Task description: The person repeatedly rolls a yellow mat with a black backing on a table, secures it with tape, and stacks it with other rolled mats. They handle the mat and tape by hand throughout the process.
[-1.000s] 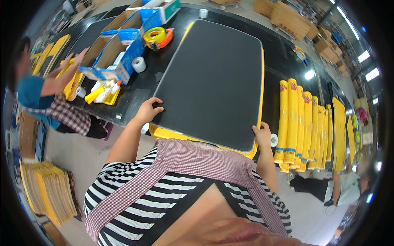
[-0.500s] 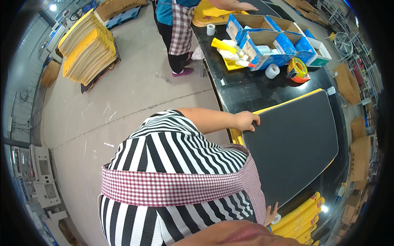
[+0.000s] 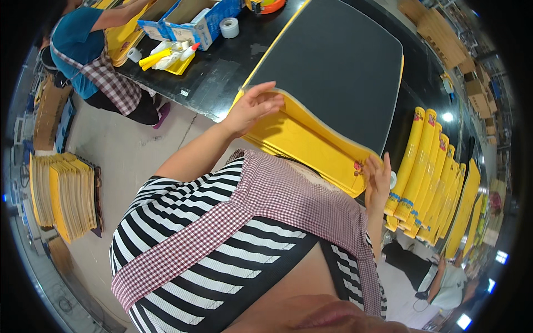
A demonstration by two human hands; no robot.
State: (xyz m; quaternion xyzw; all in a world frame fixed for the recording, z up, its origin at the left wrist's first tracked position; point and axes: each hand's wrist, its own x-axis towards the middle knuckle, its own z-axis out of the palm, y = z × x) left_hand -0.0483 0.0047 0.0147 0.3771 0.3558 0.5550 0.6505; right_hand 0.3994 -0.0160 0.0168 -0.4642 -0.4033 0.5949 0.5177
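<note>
Black mat (image 3: 338, 69), gap beneath near edge (image 3: 327, 129)

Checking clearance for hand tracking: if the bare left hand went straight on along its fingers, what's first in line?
Probably the black-topped, yellow-backed rectangular sheet, at its lifted near edge. Depth is unclear there: the left hand may be in contact with it.

the left of two side-by-side, head-worn fisheye cameras looks steeply down over a striped top (image 3: 266, 251) at close range, facing the left hand (image 3: 256, 109), right hand (image 3: 378, 177) and black table (image 3: 214, 72), its wide circle taking in floor (image 3: 133, 161).
</note>
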